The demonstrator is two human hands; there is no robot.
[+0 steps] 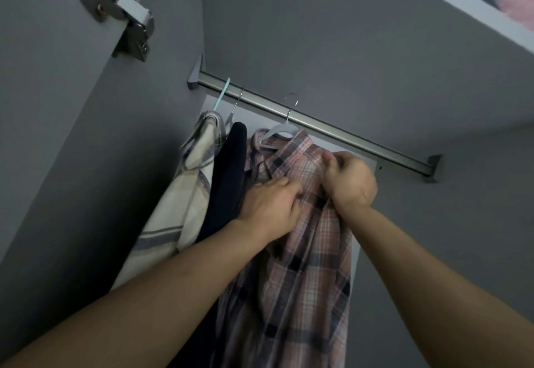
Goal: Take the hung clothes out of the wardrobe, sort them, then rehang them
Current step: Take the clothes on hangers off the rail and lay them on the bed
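Both hands working at a pink plaid shirt (303, 266) hanging on a white hanger (278, 133) from the wardrobe rail (346, 133), left hand (268, 208) curling into its front, right hand (351, 184) bunching its shoulder, cream striped garment (185, 194) and dark garment (228, 182) hanging just to the left

Three garments hang from one brushed-metal wardrobe rail (318, 124): one cream shirt with grey-blue stripes (185, 194), one dark navy garment (231, 176) and one pink plaid shirt (306, 252). Three hangers show above them: one with a mint-green plastic hook (222, 93), one with a thin metal hook (237, 100) and one pale grey hanger with a metal hook (278, 132). Two bare hands, left (270, 208) and right (349, 182), are on the plaid shirt, and one metal door hinge (127, 17) shows at upper left.
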